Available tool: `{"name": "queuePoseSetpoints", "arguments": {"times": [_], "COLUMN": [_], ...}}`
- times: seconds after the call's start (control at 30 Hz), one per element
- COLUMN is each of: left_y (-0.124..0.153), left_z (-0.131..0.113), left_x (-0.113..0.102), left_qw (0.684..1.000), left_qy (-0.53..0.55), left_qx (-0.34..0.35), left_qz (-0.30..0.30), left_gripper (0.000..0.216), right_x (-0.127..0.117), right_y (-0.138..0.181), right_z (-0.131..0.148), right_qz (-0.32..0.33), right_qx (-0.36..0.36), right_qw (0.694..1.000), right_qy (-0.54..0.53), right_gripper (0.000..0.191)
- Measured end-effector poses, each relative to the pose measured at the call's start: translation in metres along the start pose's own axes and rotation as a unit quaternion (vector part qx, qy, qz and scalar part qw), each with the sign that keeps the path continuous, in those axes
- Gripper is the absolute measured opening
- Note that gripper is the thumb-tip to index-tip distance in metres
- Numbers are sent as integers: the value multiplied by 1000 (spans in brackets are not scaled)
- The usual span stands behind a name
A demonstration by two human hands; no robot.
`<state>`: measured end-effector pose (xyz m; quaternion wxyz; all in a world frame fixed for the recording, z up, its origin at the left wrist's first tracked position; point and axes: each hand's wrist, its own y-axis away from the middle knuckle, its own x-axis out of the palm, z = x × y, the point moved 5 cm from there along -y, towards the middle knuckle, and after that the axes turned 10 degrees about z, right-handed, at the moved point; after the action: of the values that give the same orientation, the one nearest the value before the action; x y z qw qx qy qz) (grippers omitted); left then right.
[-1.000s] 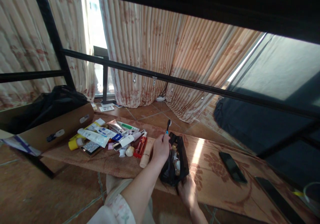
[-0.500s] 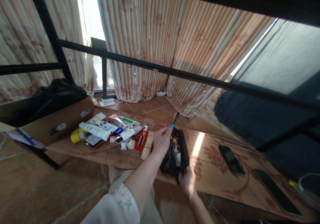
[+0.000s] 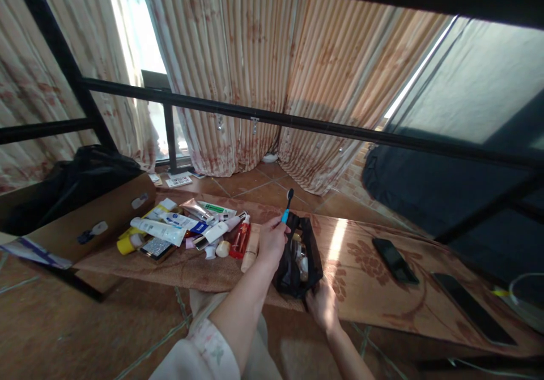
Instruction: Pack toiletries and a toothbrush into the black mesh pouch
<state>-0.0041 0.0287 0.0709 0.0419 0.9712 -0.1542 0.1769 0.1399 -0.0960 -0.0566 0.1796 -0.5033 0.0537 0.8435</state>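
Low board covered by a brown floral cloth (image 3: 365, 289), set above a tiled floor (image 3: 85, 323). Left part: a heap of tubes (image 3: 178, 227) is piled, with a yellow bottle (image 3: 125, 244), a glittery flat case (image 3: 156, 248), a red bottle (image 3: 240, 239) and a beige tube (image 3: 250, 251) touching or just beside it. Middle, near the front edge: a black pouch (image 3: 313, 255) is stood open. Right part: a dark phone (image 3: 394, 261) is laid flat, and a second dark flat slab (image 3: 474, 309) further right, well apart from the heap.

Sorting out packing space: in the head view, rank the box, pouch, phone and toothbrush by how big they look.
Largest first: box; pouch; phone; toothbrush, its handle partly hidden in the left hand.
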Motion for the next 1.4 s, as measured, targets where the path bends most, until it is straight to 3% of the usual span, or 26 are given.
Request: {"name": "queuePoseSetpoints", "arguments": {"times": [0.13, 0.53, 1.4], "left_y": [2, 4, -2], "left_z": [-2, -4, 0], "left_x": [-2, -2, -9], "left_qw": [1000, 1000, 996], "left_qy": [18, 1, -78], "left_qx": [-2, 1, 22], "left_qz": [-1, 2, -40], "left_gripper": [18, 41, 32], "right_x": [-2, -3, -3], "right_y": [0, 0, 1], "right_z": [1, 2, 4], "right_qz": [-4, -2, -9], "right_qx": [-3, -2, -18], "right_qw": [1000, 1000, 999], "right_qy": [-5, 6, -27], "right_gripper": [34, 40, 37]}}
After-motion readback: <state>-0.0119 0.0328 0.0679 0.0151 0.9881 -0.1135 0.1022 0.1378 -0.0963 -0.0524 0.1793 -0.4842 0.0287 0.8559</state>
